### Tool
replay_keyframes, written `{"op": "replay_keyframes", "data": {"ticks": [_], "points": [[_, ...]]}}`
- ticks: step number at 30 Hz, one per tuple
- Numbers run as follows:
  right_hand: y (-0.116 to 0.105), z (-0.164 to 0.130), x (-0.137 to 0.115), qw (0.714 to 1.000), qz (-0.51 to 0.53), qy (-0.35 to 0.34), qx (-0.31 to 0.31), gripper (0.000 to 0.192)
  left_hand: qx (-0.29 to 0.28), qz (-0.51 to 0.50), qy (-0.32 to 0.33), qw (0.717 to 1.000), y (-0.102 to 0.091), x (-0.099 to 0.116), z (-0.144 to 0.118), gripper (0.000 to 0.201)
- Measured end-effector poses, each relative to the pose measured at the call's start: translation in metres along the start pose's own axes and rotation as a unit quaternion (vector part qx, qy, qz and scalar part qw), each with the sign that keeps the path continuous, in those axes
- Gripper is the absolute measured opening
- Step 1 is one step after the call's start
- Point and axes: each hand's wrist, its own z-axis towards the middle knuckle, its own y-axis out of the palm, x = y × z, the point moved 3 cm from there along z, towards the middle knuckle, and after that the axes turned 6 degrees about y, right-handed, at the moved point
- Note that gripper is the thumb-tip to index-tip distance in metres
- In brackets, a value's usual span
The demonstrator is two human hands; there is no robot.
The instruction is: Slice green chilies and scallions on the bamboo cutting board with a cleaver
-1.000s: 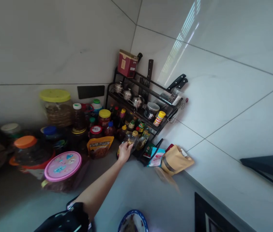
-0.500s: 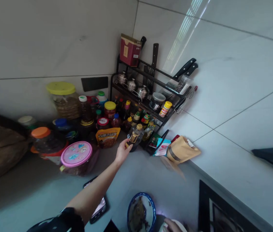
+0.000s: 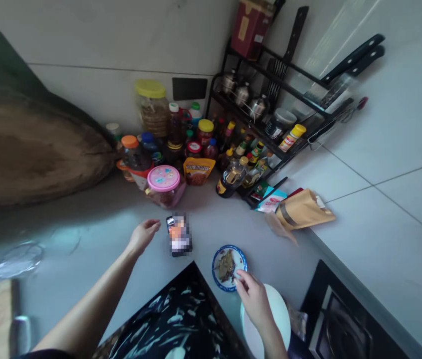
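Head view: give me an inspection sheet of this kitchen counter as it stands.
Surface: grey counter, bare in the middle.
Job's things: blue-rimmed dish of dark food; white plate beneath the right hand.
Clutter: phone with lit screen; pink-lidded jar; dark glass bottle; yellow pouch; black spice rack.
Grippers: left hand open, beside the phone, holding nothing; right hand touching the dish rim.
Cables: nothing seen.
Surroundings: white tiled walls; black hob.

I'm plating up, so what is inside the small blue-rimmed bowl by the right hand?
The blue-rimmed bowl holds a brownish-green heap of food, too blurred to name. The right hand touches its near rim; the bowl's bottom is covered.
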Motion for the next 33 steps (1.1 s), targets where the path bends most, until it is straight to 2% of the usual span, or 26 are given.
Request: {"op": "replay_keyframes", "data": {"ticks": [3,5,8,11,15,21,28,30,33], "points": [[0.003,-0.006,-0.003,0.999,-0.001,-0.031,-0.02,0.03,-0.056,0.023,-0.032,0.998,0.009,-0.021,-0.024,0.038],[0.002,-0.012,-0.002,0.999,0.001,-0.04,-0.017,0.03,-0.048,0.079,-0.054,0.994,0.027,-0.024,-0.042,0.046],[0.003,-0.021,0.002,0.999,0.002,-0.041,-0.013,0.03,-0.009,0.183,-0.057,0.981,0.064,-0.01,-0.064,0.071],[0.005,-0.032,0.007,0.999,0.008,-0.046,-0.018,0.03,0.029,0.227,-0.082,0.97,0.1,0.009,-0.072,0.083],[0.005,-0.047,0.019,0.999,0.017,-0.036,-0.006,0.031,0.062,0.237,-0.085,0.966,0.126,0.025,-0.065,0.088],[-0.001,-0.065,0.043,1.0,0.02,-0.008,0.014,0.031,0.092,0.222,-0.111,0.964,0.133,0.028,-0.061,0.078],[-0.011,-0.084,0.054,0.999,0.012,0.002,0.041,0.028,0.103,0.223,-0.105,0.964,0.124,0.036,-0.057,0.093],[-0.02,-0.091,0.062,0.998,0.008,0.012,0.058,0.029,0.099,0.246,-0.059,0.962,0.122,0.041,-0.064,0.092],[-0.041,-0.107,0.088,0.992,0.0,0.053,0.111,0.03,0.07,0.256,0.098,0.959,0.127,0.054,-0.081,0.075]]}}
